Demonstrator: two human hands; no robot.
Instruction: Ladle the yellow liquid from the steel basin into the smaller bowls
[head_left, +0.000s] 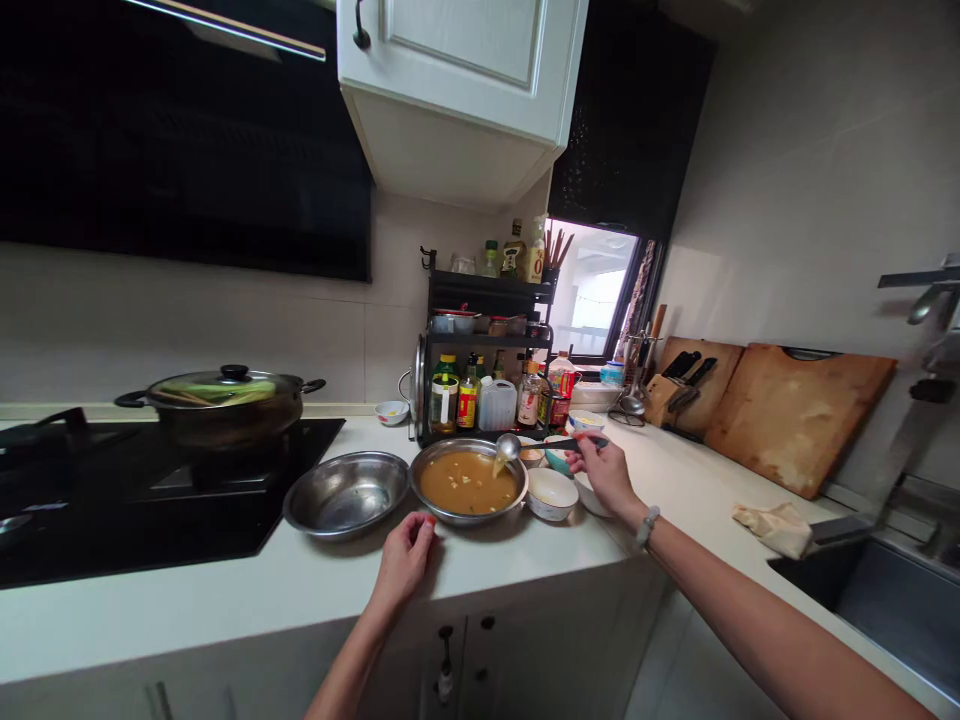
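My right hand grips the dark handle of a ladle. The ladle's metal bowl is tipped over the right side of a steel basin, and brown liquid runs from it into the brown, soupy liquid there. Pale bits float on that surface. Just in front of the basin, my left hand is closed in a loose fist near the counter edge, with nothing visible in it. To the left stands a second steel basin, with a little residue on its bottom. A white bowl sits right of the full basin.
Several small bowls cluster beneath my right hand. A lidded pot with greens stands on the black stove. Behind the basins is a rack of bottles. Cutting boards, a knife block, a cloth and a sink are right.
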